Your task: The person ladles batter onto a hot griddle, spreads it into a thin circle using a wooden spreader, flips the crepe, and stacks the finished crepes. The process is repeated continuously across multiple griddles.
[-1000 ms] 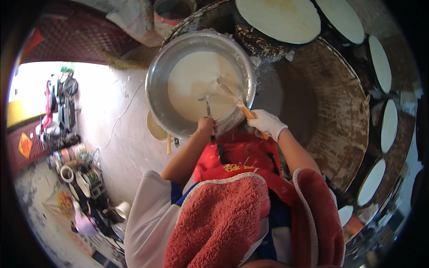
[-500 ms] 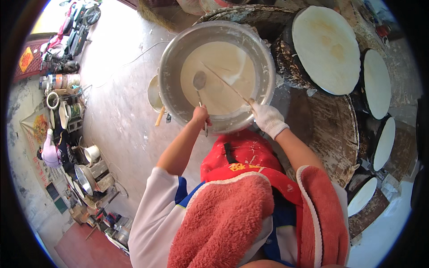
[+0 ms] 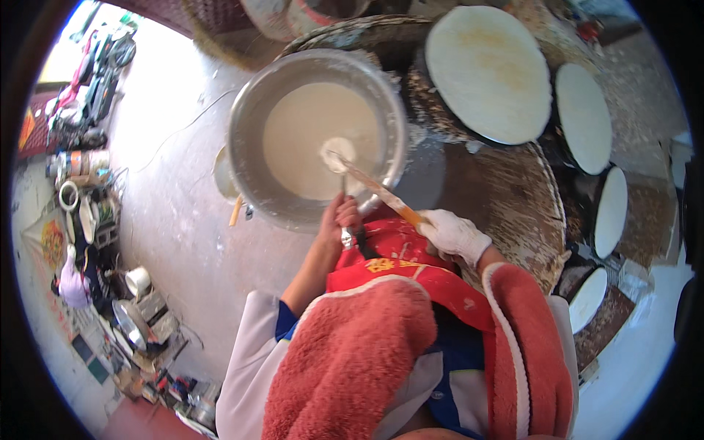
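Note:
A large metal basin point(image 3: 244, 139) of creamy white batter point(image 3: 308, 121) stands in front of me. My left hand point(image 3: 342, 220), bare, is closed around the handle of a ladle. Over the near side of the batter, the ladle's round bowl point(image 3: 330, 149) looks white with batter. My right hand point(image 3: 456, 236) wears a white knit glove and grips the yellow-orange handle of a long, thin batter-smeared stick point(image 3: 378, 189). This stick slants across the basin's near right rim, its tip over the ladle bowl; whether they touch I cannot tell.
Several round griddles curve along the right, each bearing a pale sheet; the largest sheet point(image 3: 488, 77) is browned in patches. A worn round surface point(image 3: 513, 213) lies right of the basin. Left of it, a wooden handle point(image 3: 235, 210) sticks out. Clutter, including a white pot point(image 3: 137, 280), lines the left wall.
The ladle bowl, dark grey before, is now white and closer to me. My right hand has pulled back toward my body, bringing the stick's tip to the ladle. The whole view has shifted.

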`<state>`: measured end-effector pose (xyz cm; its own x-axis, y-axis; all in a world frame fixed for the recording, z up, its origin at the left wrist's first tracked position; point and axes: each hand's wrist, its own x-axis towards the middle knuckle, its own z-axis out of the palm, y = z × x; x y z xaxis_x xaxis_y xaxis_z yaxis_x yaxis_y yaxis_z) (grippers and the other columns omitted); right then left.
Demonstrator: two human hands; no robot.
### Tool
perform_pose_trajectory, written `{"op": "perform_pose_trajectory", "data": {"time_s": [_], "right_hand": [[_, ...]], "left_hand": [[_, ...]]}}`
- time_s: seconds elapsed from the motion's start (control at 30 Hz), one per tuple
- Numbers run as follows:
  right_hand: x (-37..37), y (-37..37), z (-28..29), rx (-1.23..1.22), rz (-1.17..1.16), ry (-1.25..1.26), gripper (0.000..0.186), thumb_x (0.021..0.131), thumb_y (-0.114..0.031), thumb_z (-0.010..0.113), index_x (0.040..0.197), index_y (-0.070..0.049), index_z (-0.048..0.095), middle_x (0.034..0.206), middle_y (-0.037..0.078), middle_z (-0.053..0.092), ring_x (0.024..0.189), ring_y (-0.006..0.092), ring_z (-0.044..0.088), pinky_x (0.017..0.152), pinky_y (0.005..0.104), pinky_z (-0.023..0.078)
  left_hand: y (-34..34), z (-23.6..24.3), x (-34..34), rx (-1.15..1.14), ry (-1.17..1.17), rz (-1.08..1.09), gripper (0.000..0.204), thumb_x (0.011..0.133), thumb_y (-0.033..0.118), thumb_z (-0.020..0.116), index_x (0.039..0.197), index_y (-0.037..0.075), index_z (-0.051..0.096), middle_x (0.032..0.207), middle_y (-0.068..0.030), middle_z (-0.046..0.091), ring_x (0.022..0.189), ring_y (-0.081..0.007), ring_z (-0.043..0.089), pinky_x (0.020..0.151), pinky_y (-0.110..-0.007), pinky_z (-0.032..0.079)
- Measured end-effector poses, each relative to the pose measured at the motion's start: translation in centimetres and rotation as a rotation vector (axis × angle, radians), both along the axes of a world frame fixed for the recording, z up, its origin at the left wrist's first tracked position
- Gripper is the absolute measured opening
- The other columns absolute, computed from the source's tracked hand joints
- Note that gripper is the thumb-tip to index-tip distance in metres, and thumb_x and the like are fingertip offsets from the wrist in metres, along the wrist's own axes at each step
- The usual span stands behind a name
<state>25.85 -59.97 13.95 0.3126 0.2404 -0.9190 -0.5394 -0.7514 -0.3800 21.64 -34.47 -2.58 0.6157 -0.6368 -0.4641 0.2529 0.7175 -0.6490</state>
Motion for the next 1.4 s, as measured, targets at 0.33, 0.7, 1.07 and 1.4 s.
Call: {"op": "perform_pose_trajectory", "data": {"time_s": [0.33, 0.7, 1.07, 1.4], "right_hand": [[-1.2, -3.4, 8.3, 0.312, -0.012, -0.615, 0.036, 0.096, -0.024, 0.052, 0.129, -0.011, 0.056, 0.080, 0.017, 0.067, 0.061, 0.0230, 0.066, 0.060, 0.0369, 0.052], [2.5, -1.6, 14.4, 0.262, 0.132, -1.663, 0.040, 0.087, -0.014, 0.064, 0.126, -0.008, 0.059, 0.080, 0.019, 0.064, 0.066, 0.0352, 0.063, 0.057, 0.0439, 0.050], [-1.7, -5.5, -2.6, -0.115, 0.374, -1.773, 0.058, 0.086, -0.009, 0.061, 0.141, -0.021, 0.049, 0.071, 0.009, 0.047, 0.055, 0.0280, 0.055, 0.046, 0.0412, 0.045], [-8.9, -13.5, -6.8, -0.226, -0.287, -1.651, 0.043, 0.091, -0.005, 0.058, 0.132, 0.002, 0.050, 0.120, 0.022, 0.061, 0.105, 0.0397, 0.062, 0.086, 0.0413, 0.053]], "left_hand": [[1.2, 18.2, 1.0, 0.299, -0.681, 0.105, 0.032, 0.107, 0.035, 0.030, 0.090, 0.008, 0.038, 0.055, 0.0041, 0.029, 0.036, -0.0061, 0.027, 0.030, -0.023, 0.025], [6.4, 35.4, 4.7, 0.724, -1.316, 0.037, 0.032, 0.107, 0.037, 0.025, 0.090, 0.011, 0.033, 0.049, 0.0049, 0.026, 0.032, -0.0037, 0.024, 0.027, -0.021, 0.024], [3.2, 22.4, 2.0, 0.089, -0.505, 0.111, 0.028, 0.106, 0.028, 0.033, 0.088, 0.006, 0.037, 0.054, 0.0035, 0.031, 0.036, -0.0070, 0.032, 0.031, -0.024, 0.029], [4.1, 17.1, -0.8, 1.240, -0.772, -0.397, 0.031, 0.106, 0.036, 0.032, 0.088, 0.012, 0.039, 0.054, 0.0054, 0.026, 0.035, -0.0059, 0.023, 0.031, -0.023, 0.023]]}}
